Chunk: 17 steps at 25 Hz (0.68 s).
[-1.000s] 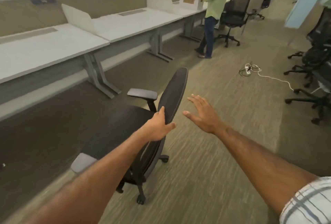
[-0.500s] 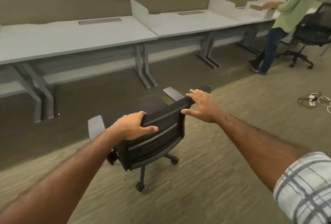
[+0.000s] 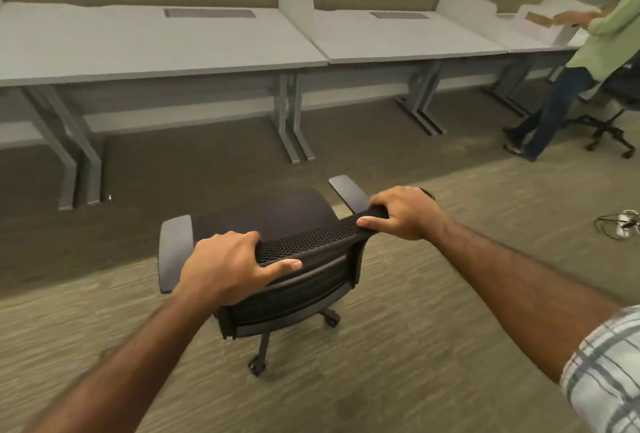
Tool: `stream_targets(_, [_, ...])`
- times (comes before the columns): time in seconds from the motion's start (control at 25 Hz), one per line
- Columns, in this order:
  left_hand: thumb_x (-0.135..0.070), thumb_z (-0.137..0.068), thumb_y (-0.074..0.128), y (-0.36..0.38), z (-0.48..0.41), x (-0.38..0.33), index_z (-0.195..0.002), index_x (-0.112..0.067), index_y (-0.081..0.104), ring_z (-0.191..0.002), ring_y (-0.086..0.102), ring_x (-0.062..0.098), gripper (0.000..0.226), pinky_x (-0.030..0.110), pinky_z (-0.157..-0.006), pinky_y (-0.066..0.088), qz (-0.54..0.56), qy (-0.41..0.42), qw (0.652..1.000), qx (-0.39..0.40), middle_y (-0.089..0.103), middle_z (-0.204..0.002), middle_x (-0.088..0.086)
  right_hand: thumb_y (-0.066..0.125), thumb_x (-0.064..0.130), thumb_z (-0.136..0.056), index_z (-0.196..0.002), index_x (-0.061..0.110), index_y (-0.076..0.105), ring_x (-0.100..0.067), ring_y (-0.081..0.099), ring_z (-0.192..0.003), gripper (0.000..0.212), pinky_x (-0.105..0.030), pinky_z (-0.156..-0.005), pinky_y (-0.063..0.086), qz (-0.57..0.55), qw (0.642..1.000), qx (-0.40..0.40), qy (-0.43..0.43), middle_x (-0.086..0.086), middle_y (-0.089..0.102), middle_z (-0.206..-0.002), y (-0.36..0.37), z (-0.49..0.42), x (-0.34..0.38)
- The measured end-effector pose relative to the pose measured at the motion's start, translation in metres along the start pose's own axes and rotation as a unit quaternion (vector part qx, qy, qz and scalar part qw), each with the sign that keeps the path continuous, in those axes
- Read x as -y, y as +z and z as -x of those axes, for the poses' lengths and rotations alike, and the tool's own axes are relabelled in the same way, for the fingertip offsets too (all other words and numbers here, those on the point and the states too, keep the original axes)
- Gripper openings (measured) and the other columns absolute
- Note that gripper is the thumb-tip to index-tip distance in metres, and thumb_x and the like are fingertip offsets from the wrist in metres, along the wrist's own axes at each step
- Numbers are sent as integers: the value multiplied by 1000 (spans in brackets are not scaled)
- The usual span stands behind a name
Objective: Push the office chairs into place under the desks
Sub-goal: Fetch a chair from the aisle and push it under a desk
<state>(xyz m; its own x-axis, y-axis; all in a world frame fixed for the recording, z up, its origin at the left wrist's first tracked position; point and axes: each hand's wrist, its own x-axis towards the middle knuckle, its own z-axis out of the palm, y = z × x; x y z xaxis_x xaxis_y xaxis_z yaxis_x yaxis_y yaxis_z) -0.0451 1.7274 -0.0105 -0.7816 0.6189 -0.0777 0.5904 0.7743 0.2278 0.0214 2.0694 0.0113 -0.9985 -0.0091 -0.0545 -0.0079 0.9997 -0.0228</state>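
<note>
My left hand (image 3: 225, 268) and right hand (image 3: 405, 212) clamp the black mesh-backed office chair (image 3: 277, 259) top edge, steering it squarely toward the grey-topped desk (image 3: 138, 48) beyond.

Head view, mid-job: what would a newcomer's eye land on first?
Front and centre, the black mesh-backed office chair, its top edge gripped by the left hand and the right hand. Beyond it runs the row of long grey desks. At far right a person in a green shirt stands beside another black chair.
</note>
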Motion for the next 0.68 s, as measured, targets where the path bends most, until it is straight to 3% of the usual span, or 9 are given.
stream_targets(0.12, [-109,-58,8,-7,-17,10,-95,-32,61,-71,60,8,101,31,-57,45,9,-9,1000,-1,65,-78,-12,16,97,-71,-90,21,75,-22,64,-77,98,-41,-73,54,5,1000,-26,-9,1,71,-81,-2,-30,-6])
stream_targets(0.28, [-110,-54,5,-14,-51,26,-112,-38,65,-89,66,16,110,37,-75,53,35,-87,994,50,72,-98,-10,14,97,-72,-85,24,69,-23,63,-78,92,-39,-70,51,14,997,-35,-60,1,69,-81,2,-85,-11])
stream_targets(0.4, [-113,-47,9,-18,-77,40,-108,-38,67,-86,65,13,113,34,-70,48,46,-156,984,74,71,-96,-12,11,100,-73,-84,33,62,-20,61,-75,85,-37,-65,43,1,993,-28,-112,6,66,-79,3,-133,-15])
stream_targets(0.56, [-114,-46,16,-26,-103,56,-116,-40,66,-82,63,9,113,31,-66,44,28,-182,983,28,71,-93,-16,10,103,-73,-80,35,56,-15,57,-70,82,-37,-60,39,-7,985,-8,-174,7,63,-74,6,-196,-22])
stream_targets(0.68, [-114,-43,30,-40,-124,69,-127,-42,62,-90,62,9,115,30,-73,41,38,-200,979,28,71,-106,-15,13,105,-71,-82,34,56,-10,52,-66,84,-36,-57,36,-6,976,20,-216,7,60,-72,2,-246,-20])
